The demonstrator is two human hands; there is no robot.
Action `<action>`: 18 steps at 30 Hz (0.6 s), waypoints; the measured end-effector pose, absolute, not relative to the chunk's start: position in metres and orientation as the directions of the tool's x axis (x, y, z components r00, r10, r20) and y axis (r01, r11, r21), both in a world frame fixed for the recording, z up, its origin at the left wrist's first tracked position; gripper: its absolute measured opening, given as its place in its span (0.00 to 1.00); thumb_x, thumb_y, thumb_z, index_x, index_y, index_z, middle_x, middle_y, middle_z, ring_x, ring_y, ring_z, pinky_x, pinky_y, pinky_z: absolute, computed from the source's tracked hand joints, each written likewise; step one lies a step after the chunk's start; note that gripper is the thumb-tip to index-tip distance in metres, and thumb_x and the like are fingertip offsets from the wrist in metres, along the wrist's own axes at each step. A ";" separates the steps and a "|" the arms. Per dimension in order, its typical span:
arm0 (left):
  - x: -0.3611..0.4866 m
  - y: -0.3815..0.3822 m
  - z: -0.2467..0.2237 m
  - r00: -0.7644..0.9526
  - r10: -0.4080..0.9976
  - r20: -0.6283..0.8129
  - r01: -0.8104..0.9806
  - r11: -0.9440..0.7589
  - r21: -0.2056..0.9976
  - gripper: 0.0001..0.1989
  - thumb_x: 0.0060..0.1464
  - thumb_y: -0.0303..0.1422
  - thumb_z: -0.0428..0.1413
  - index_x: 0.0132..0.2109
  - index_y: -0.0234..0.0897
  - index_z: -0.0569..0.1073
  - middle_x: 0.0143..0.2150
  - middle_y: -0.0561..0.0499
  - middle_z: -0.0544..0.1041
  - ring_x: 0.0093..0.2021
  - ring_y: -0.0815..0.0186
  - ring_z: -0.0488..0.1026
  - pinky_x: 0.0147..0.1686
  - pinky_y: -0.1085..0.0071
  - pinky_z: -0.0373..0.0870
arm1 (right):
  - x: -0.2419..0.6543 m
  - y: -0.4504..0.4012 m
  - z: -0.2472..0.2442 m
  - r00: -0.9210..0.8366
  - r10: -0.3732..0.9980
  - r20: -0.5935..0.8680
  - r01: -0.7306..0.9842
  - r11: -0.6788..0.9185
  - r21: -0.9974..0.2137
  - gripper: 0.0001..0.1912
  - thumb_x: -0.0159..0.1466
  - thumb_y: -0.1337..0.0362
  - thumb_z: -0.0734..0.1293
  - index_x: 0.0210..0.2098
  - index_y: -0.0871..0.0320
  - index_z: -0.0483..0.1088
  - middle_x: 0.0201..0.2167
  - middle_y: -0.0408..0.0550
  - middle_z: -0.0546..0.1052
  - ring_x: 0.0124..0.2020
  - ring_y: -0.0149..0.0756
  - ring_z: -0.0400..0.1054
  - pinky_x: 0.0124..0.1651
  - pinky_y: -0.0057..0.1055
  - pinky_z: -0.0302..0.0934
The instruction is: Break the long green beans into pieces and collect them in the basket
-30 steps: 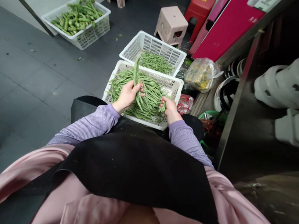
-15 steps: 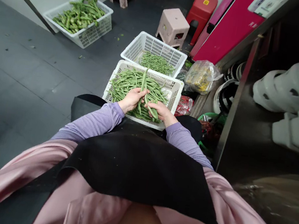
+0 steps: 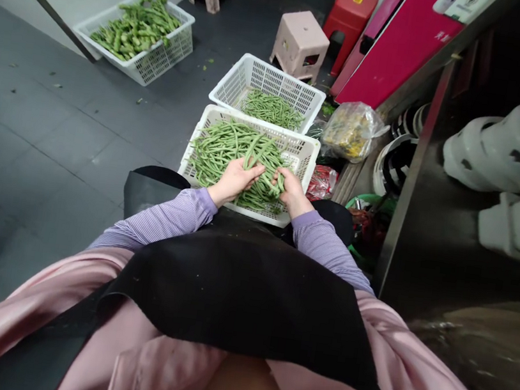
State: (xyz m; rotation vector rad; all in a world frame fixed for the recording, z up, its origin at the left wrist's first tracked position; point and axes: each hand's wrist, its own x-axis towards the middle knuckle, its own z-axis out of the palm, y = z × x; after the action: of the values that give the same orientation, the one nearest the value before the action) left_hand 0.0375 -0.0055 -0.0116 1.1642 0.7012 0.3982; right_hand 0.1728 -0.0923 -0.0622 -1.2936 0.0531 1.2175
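Observation:
Long green beans point(image 3: 221, 144) fill most of the near white plastic basket point(image 3: 310, 163), which sits in front of my knees. My left hand point(image 3: 237, 179) is over the heap, thumb and fingers closed on green beans. To its right, my right hand point(image 3: 288, 188) is closed around more green beans near the basket's right side. The hands are a little apart, and their fingertips are partly hidden among the beans. Directly behind stands a second white basket point(image 3: 231, 84) holding a smaller pile of green beans point(image 3: 272, 109).
A white basket point(image 3: 149, 70) of thick green stalks stands at the far left. Behind are a pink stool point(image 3: 301, 39) and a red stool point(image 3: 350, 17). On the right lie a plastic bag point(image 3: 353, 131) and a red package point(image 3: 322, 183), beside a metal counter point(image 3: 407, 196) with stacked dishes.
My hands have moved apart, the right one shifting right and slightly up. The long bean that stood upright between them is now lower, near the left hand.

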 end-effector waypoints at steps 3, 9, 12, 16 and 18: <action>0.039 -0.006 -0.020 0.730 0.547 -0.410 0.189 0.414 0.890 0.13 0.50 0.31 0.69 0.29 0.34 0.72 0.18 0.55 0.69 0.14 0.78 0.57 0.14 0.79 0.48 | 0.166 -0.094 -0.055 0.212 0.693 -0.689 -0.765 -0.322 -0.559 0.10 0.66 0.61 0.70 0.32 0.56 0.64 0.18 0.39 0.70 0.17 0.30 0.63 0.22 0.27 0.64; 0.037 0.001 -0.028 0.721 0.552 -0.419 0.140 0.476 0.868 0.11 0.47 0.28 0.70 0.33 0.33 0.74 0.18 0.60 0.66 0.14 0.80 0.54 0.13 0.81 0.46 | 0.155 -0.102 -0.042 0.052 0.807 -0.588 -0.766 -0.346 -0.542 0.10 0.68 0.58 0.70 0.37 0.56 0.66 0.17 0.34 0.64 0.15 0.25 0.57 0.23 0.24 0.61; 0.037 0.004 -0.027 0.751 0.528 -0.397 0.095 0.509 0.856 0.12 0.48 0.31 0.69 0.34 0.32 0.74 0.23 0.55 0.72 0.15 0.80 0.56 0.13 0.80 0.47 | 0.158 -0.104 -0.043 0.062 0.813 -0.579 -0.739 -0.353 -0.574 0.09 0.67 0.61 0.69 0.36 0.58 0.67 0.17 0.33 0.63 0.15 0.25 0.57 0.22 0.24 0.60; 0.036 0.009 -0.028 0.770 0.529 -0.357 0.121 0.428 0.896 0.12 0.49 0.34 0.68 0.33 0.33 0.73 0.23 0.55 0.71 0.16 0.78 0.56 0.15 0.77 0.48 | 0.159 -0.105 -0.045 0.099 0.824 -0.558 -0.719 -0.328 -0.613 0.08 0.65 0.63 0.70 0.33 0.58 0.66 0.18 0.35 0.65 0.15 0.25 0.57 0.21 0.25 0.59; 0.035 0.010 -0.027 0.759 0.582 -0.292 0.165 0.262 0.951 0.11 0.51 0.31 0.66 0.30 0.35 0.71 0.22 0.56 0.68 0.18 0.75 0.58 0.18 0.77 0.52 | 0.158 -0.106 -0.047 0.090 0.837 -0.539 -0.702 -0.331 -0.631 0.09 0.63 0.63 0.70 0.31 0.58 0.66 0.18 0.35 0.65 0.15 0.25 0.57 0.21 0.25 0.60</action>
State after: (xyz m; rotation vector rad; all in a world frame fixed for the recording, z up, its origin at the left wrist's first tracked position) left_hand 0.0355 0.0104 -0.0273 1.3006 0.6971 0.3157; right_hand 0.1582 -0.1058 -0.0467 -1.0889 -0.1709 1.5715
